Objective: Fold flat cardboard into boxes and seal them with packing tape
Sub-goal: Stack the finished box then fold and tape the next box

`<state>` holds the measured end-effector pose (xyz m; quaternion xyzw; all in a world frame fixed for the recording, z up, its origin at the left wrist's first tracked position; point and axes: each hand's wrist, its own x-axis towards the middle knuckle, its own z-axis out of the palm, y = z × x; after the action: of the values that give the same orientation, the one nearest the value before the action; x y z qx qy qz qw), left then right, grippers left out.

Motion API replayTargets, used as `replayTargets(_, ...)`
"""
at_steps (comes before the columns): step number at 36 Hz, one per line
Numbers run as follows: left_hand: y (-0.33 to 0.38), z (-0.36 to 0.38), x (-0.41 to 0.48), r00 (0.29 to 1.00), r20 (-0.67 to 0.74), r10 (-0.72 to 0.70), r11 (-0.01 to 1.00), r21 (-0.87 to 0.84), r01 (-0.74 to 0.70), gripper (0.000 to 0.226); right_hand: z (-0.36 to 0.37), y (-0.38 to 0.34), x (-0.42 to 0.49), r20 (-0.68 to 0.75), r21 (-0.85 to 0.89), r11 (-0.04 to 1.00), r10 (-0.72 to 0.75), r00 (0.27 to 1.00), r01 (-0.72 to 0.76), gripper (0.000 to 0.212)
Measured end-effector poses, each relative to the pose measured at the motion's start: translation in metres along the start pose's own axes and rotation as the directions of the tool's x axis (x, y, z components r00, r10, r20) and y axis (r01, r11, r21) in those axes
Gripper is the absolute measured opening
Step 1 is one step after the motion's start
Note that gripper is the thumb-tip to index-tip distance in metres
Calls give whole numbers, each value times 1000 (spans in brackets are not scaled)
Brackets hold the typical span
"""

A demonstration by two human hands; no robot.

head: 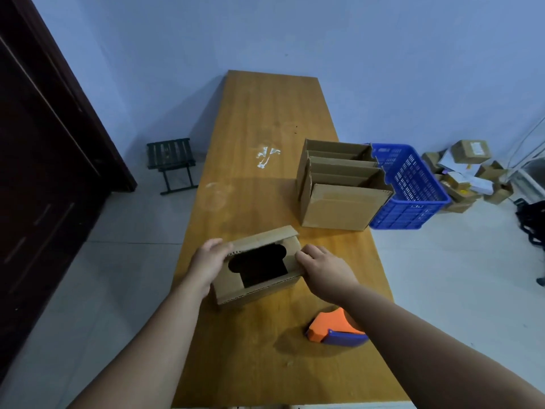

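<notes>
A small cardboard box point(250, 290) stands on the wooden table point(265, 128), its top partly folded in with a dark gap left in the middle. My left hand point(208, 262) grips the box's left flap and side. My right hand point(321, 267) pinches the right flap at the box's edge. An orange and blue tape dispenser point(333, 327) lies on the table near my right forearm, partly hidden by it.
Two open cardboard boxes point(339, 184) stand together at the table's right edge. A blue plastic crate point(410, 187) sits just beyond them. A small folding stool point(172, 163) is on the floor left. Parcels point(469, 169) are piled at far right. A dark door point(44, 157) fills the left.
</notes>
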<state>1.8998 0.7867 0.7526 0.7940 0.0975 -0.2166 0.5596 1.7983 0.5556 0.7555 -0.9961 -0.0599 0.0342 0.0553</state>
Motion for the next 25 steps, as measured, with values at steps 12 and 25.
replayTargets(12, -3, 13, -2, 986, -156, -58, 935, 339, 109, 129, -27, -6, 25, 400, 550, 733, 190, 897, -400, 54)
replayTargets(25, 6, 37, -7, 995, -40, 91, 897, 437, -64, 112, -21, -1, 32, 456, 190, 894, 284, 843, -405, 61)
